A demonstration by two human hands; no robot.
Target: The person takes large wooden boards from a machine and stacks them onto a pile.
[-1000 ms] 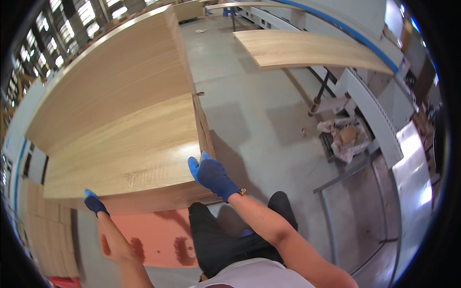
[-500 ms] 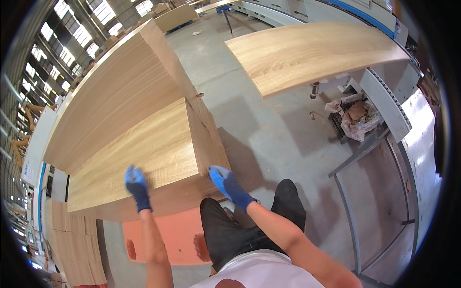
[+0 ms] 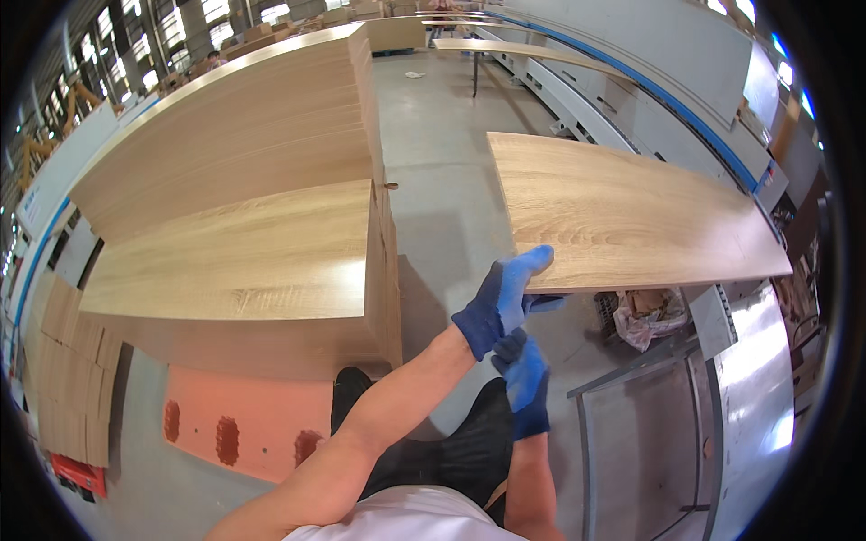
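A wood-grain board (image 3: 622,212) lies at the right, its near left corner at my left hand (image 3: 510,293). In its blue glove, my left hand closes on that corner, with the thumb over the top face and fingers below the near edge. Just below the left wrist is my right hand (image 3: 525,374), also gloved, its fingers curled beside the left glove's cuff. Nothing shows in the right hand. A stack of similar wood-grain boards (image 3: 234,257) stands at the left, with a taller stack (image 3: 262,117) behind it.
An orange platform (image 3: 244,397) lies before the left stack. Narrower boards (image 3: 72,361) are piled at the far left. A long machine (image 3: 631,108) with a blue rail runs along the right. Near me stand a grey metal frame (image 3: 631,388) and a bag-lined crate (image 3: 645,316).
Both hands have moved from the left stack over to the right. My left hand is now at the right board's corner, and the view has turned right.
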